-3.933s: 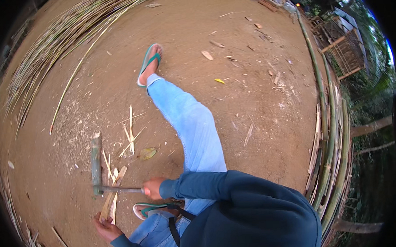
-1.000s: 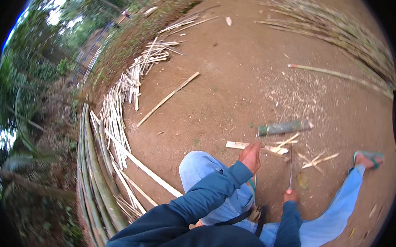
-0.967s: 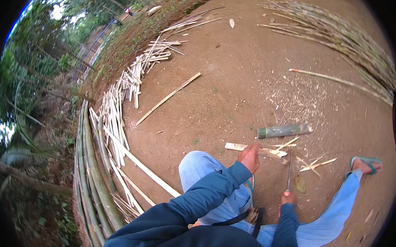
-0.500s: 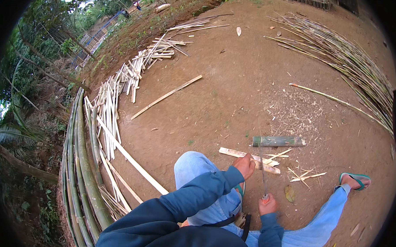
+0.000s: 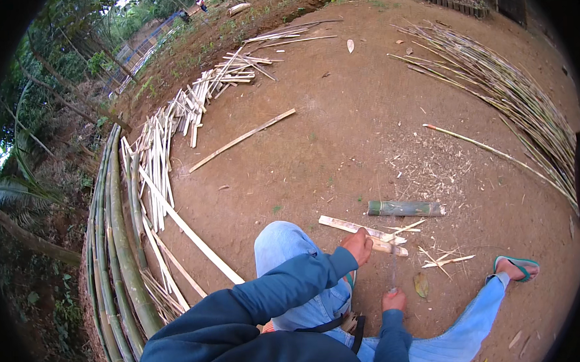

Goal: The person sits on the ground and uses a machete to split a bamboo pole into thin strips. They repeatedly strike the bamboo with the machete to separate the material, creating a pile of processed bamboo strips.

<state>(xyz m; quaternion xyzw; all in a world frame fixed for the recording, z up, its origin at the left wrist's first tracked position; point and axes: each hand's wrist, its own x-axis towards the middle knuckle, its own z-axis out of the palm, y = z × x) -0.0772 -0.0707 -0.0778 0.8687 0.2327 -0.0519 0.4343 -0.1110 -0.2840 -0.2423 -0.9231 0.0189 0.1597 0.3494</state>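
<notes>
- Looking down through the head view, a split bamboo slat (image 5: 362, 230) is being pinned against the dirt ground (image 5: 340, 140) by the left hand (image 5: 359, 245), close to the bent knee.
- A knife (image 5: 393, 257) is being gripped by the right hand (image 5: 393, 301); its blade is blurred and is being pointed away from the body, toward the slat and the green bamboo section (image 5: 404, 208) lying just beyond.
- A slip is being risked, by judgement: the blade is being worked very near the left hand, so a glancing stroke off the hard bamboo could be carried into the fingers. A sandalled foot (image 5: 515, 267) is also being kept near the offcuts (image 5: 445, 260).
- The left fingers are being curled down over the slat's near end, closed on it rather than spread.
- The right fingers are being wrapped fully round the knife handle, with no gap showing.
- Bamboo poles (image 5: 115, 253) are being kept stacked along the left edge, well apart from the work.
</notes>
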